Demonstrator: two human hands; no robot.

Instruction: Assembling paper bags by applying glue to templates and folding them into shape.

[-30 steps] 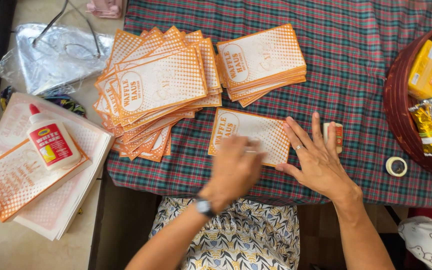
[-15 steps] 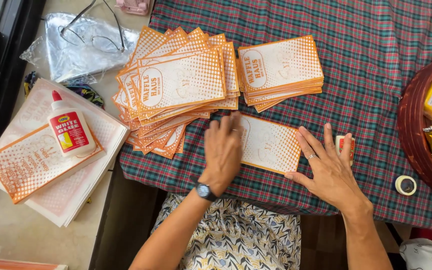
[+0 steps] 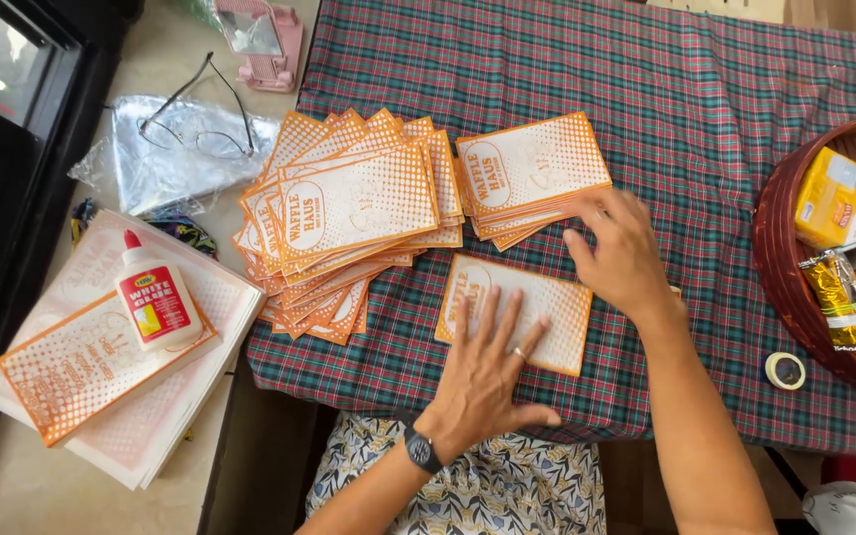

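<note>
Orange-and-white printed paper packet [image 3: 547, 312] lies flat on the plaid tablecloth [image 3: 705, 89], near the table's near edge. The left hand [image 3: 482, 372] rests on it palm down, fingers spread and pressed flat across its left half; a ring shows on one finger and a dark watch [image 3: 421, 451] sits at the wrist. The right hand [image 3: 621, 253] hovers at the packet's far right corner, fingers curled loosely and apart, fingertips touching the near edge of a small neat stack of the same packets [image 3: 532, 173]; whether it pinches one, I cannot tell. Just left of that stack, a larger fanned pile of packets [image 3: 349, 213] spreads out toward the table's left edge. Off the cloth to the left, a white glue bottle with a red cap [image 3: 156, 297] lies on a heap of flat printed sheets [image 3: 81, 381]. Farther away lie spectacles [image 3: 195, 124] on a clear plastic bag [image 3: 151, 178]. At the right edge stands a dark red basket [image 3: 775, 267] with snacks and oranges, and a roll of tape [image 3: 786, 371] lies just beside it.
</note>
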